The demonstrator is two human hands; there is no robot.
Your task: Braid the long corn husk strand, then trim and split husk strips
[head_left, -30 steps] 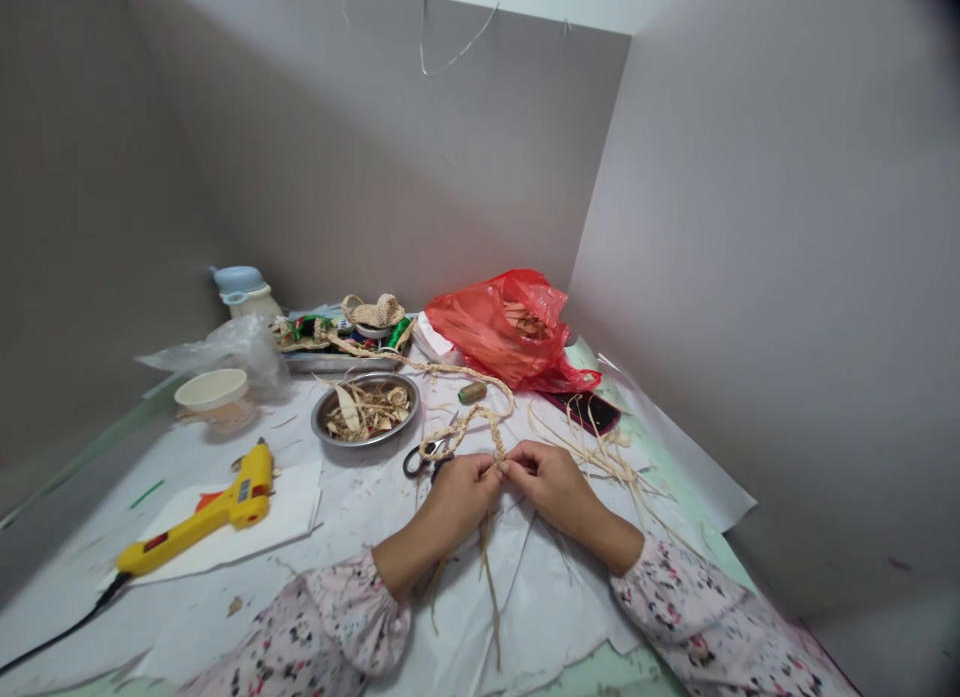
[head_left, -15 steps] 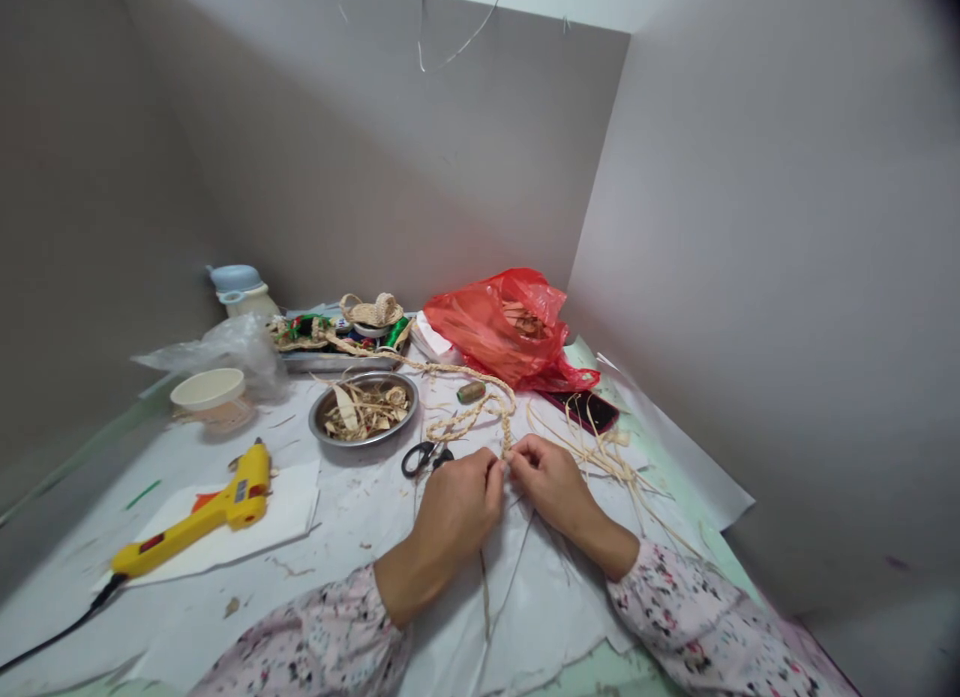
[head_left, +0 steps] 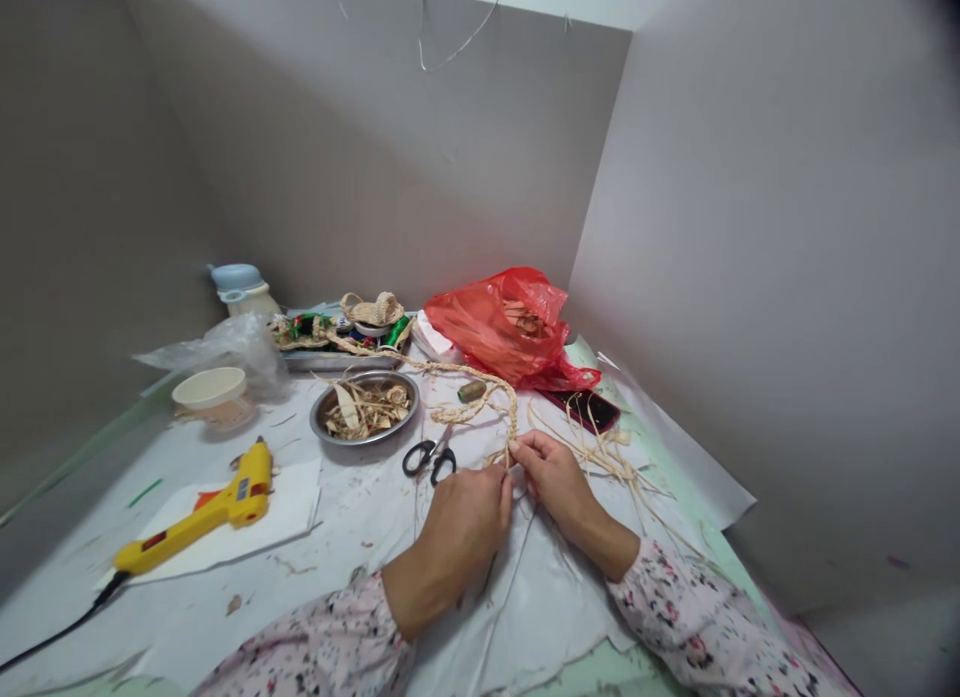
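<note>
A straw braid (head_left: pixel 513 409) runs from the tray at the back, curves on the table and ends between my two hands. My right hand (head_left: pixel 553 480) pinches the braid's lower end between thumb and fingers. Just below and to its left, my left hand (head_left: pixel 469 517) is closed on the loose straw strands of the same braid; its fingertips are partly hidden. Black-handled scissors (head_left: pixel 430 457) lie beyond my left hand. A small spool of brown thread (head_left: pixel 472 391) rests inside the braid's curve. Loose straw strands (head_left: pixel 615 462) are spread to the right of my right hand.
A metal bowl (head_left: pixel 319 429) holds straw scraps. On the left lie a yellow glue gun (head_left: pixel 244 492) and a white tub (head_left: pixel 210 389). Behind are a tray (head_left: pixel 337 362) of craft items and a red plastic bag (head_left: pixel 480 322). A phone (head_left: pixel 592 413) lies beside the bag. Grey panels enclose the table.
My left hand has shifted down and right below the braid's end, uncovering the scissors' handles. My right hand has risen slightly along the braid. The braid's loop has been drawn away from the scissors.
</note>
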